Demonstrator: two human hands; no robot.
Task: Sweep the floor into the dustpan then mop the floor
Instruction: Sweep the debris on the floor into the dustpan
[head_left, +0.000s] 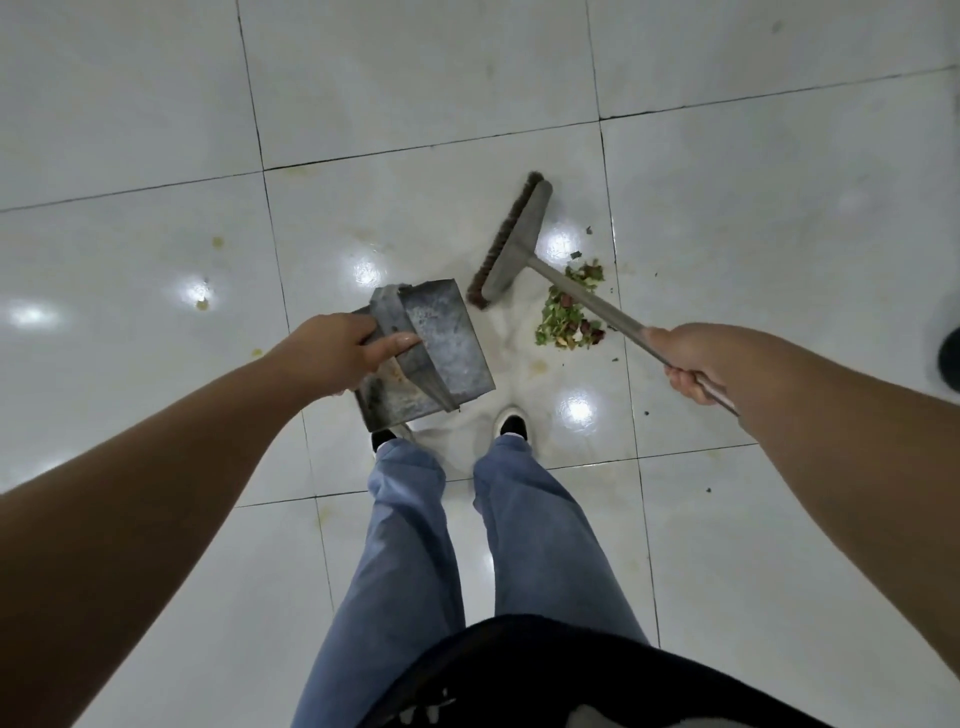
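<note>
My left hand (337, 351) grips the top of a grey metal dustpan (441, 348), which is held above the white tiled floor just ahead of my feet. My right hand (685, 364) grips the grey handle of a broom; its brush head (511, 241) with brown bristles sits to the upper right of the dustpan. A pile of green and reddish scraps (569, 317) lies on the floor right of the brush head, partly under the handle. A few small bits are scattered around the pile.
Glossy white tiles with dark grout lines and several yellowish stains (202, 304) spread to the left. My jeans legs and shoes (511, 423) stand just behind the dustpan. A dark object (949, 358) shows at the right edge.
</note>
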